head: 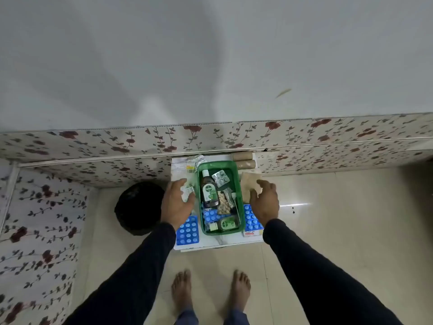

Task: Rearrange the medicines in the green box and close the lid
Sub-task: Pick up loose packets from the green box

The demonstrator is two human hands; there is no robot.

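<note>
The green box (241, 202) stands open on a small white table (210, 245). Inside lie a brown Dettol bottle (209, 192), a silver blister strip (220, 178), a blue tablet strip (211, 216), a green tin (227, 223) and other small packs. My left hand (177, 204) hovers left of the box, its fingers curled on a small white medicine packet (187, 193). My right hand (264, 202) is to the right of the box, its fingers on a beige lid-like panel (248, 184). Blue tablet strips lie outside on the left (188, 233) and right (251, 219).
Two cardboard rolls (244, 160) and papers with a clear wrapper (187, 164) lie at the table's back by the flowered wall. A black round bag (138, 207) sits on the floor to the left. A small white-red carton (251, 233) is at the front right. My bare feet stand below.
</note>
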